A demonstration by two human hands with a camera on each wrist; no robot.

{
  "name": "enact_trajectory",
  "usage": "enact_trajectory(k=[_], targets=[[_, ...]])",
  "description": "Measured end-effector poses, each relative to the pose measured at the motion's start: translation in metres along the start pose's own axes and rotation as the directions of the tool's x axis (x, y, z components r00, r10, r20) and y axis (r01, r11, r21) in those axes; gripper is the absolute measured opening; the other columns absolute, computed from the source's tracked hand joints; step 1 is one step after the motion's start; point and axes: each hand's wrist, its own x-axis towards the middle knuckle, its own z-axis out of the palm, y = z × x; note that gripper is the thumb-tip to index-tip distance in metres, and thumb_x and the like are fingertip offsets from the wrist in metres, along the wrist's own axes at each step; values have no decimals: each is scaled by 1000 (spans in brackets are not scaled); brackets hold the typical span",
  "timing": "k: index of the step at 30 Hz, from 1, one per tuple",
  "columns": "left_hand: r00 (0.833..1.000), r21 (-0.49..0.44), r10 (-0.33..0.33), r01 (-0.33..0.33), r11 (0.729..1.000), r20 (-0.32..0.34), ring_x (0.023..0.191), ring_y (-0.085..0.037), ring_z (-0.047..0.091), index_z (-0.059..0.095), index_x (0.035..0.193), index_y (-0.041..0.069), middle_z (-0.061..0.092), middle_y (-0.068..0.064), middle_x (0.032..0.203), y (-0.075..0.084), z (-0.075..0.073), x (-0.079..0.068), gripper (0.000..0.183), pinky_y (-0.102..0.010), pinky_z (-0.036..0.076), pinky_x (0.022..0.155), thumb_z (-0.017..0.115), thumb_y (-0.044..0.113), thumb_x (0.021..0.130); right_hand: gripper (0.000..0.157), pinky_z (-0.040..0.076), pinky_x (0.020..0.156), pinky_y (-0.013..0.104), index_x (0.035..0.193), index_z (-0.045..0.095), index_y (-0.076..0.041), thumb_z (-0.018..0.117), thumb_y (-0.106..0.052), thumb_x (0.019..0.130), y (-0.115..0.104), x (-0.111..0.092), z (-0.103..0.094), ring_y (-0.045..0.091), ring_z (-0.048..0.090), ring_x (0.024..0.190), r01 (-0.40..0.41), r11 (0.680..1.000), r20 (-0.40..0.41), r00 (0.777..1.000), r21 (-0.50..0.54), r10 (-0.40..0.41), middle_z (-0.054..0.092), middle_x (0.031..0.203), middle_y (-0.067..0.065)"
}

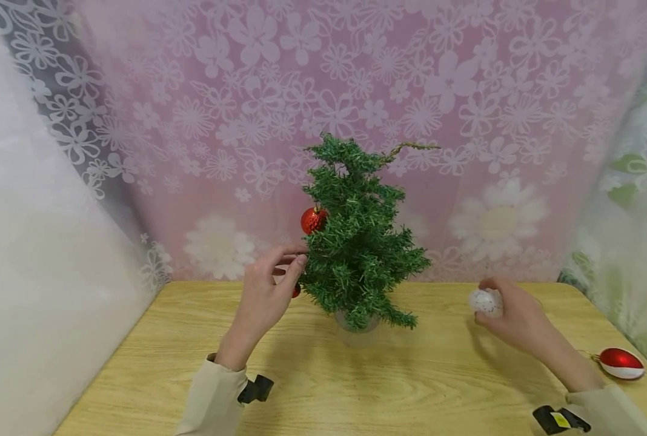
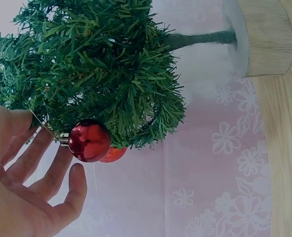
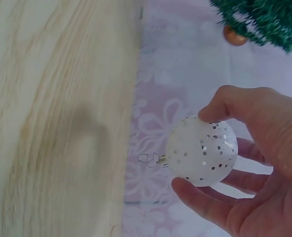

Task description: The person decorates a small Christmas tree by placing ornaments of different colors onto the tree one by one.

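Observation:
A small green artificial Christmas tree [image 1: 356, 242] stands in the middle of the table. At its left side, my left hand [image 1: 269, 290] has its thumb and index fingertips close together at a branch, where the gold string of a shiny red bauble [image 2: 89, 140] ends. That bauble hangs below the fingertips, beside the other fingers, which are spread and loosely bent. A glittery red bauble [image 1: 314, 220] hangs higher on the same side. To the right of the tree, my right hand [image 1: 514, 315] holds a white bauble [image 3: 202, 150] with silver dots between thumb and fingers, its cap and wire loop sticking out.
A red and white bauble [image 1: 621, 363] lies near the right edge of the wooden table [image 1: 323, 387]. The tree has a round wooden base [image 2: 269, 39]. Behind the table hangs a pink flowered curtain [image 1: 280, 121]. One thin branch [image 1: 411, 146] sticks out at the treetop.

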Motion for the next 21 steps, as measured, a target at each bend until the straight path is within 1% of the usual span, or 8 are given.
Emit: enact_trajectory(k=[3, 6, 10, 13, 16, 19, 20, 21], targets=[[1000, 5, 13, -13, 1000, 2, 102, -25, 72, 70, 126, 14, 75, -5, 119, 1, 0, -1, 27, -48, 59, 87, 58, 26, 106, 49, 50, 56, 30, 122, 55, -1, 81, -12, 82, -9, -6, -3, 31, 66, 83, 4, 1000, -38, 999, 20, -3, 61, 117, 29], [1000, -5, 15, -15, 1000, 11, 103, -25, 72, 69, 129, 13, 74, -6, 121, 1, 0, -1, 28, -49, 59, 88, 57, 26, 106, 49, 55, 57, 29, 122, 55, -1, 82, -8, 82, -18, -11, -6, 35, 67, 88, 24, 999, -84, 996, 49, -19, 62, 117, 27], [1000, -16, -16, 16, 1000, 14, 106, -25, 71, 68, 131, 16, 73, -6, 124, 3, -2, 0, 30, -50, 58, 89, 56, 27, 107, 52, 58, 63, 28, 123, 56, -3, 85, -8, 80, -29, -18, -12, 39, 66, 95, 39, 997, -138, 990, 67, -29, 64, 117, 23], [999, -12, -47, 47, 999, 15, 109, -24, 70, 66, 134, 20, 72, -5, 125, 4, -3, 1, 31, -49, 58, 90, 56, 31, 107, 53, 56, 64, 22, 124, 59, -6, 87, -11, 79, -37, -23, -17, 33, 65, 94, 35, 998, -169, 985, 61, -24, 66, 116, 20], [998, -5, -51, 52, 999, 19, 116, -24, 67, 62, 139, 21, 71, -6, 128, 5, -3, 0, 35, -48, 56, 92, 56, 33, 107, 54, 53, 63, 17, 125, 60, -9, 88, -13, 79, -42, -30, -23, 11, 66, 88, 23, 997, -194, 981, 69, -9, 67, 115, 18], [999, -3, -34, 34, 999, 2, 122, -24, 64, 59, 142, 20, 68, -3, 133, 4, -2, -4, 37, -47, 54, 95, 57, 30, 106, 54, 52, 65, 10, 125, 61, -11, 88, -12, 78, -47, -36, -27, -16, 55, 91, 38, 994, -224, 974, 98, -15, 68, 115, 17], [1000, -4, -25, 25, 1000, -16, 124, -24, 63, 59, 142, 19, 67, -3, 135, 4, -2, -5, 37, -48, 53, 96, 58, 28, 106, 54, 51, 67, 7, 125, 61, -11, 88, -10, 78, -48, -38, -28, -22, 50, 93, 46, 993, -232, 972, 110, -19, 68, 116, 14], [999, -1, -16, 16, 1000, -41, 125, -23, 62, 60, 141, 19, 67, -2, 135, 3, -1, -8, 37, -48, 52, 97, 58, 27, 105, 54, 49, 69, 4, 125, 61, -10, 88, -9, 78, -50, -39, -28, -24, 47, 97, 58, 991, -244, 969, 123, -27, 67, 117, 10]])
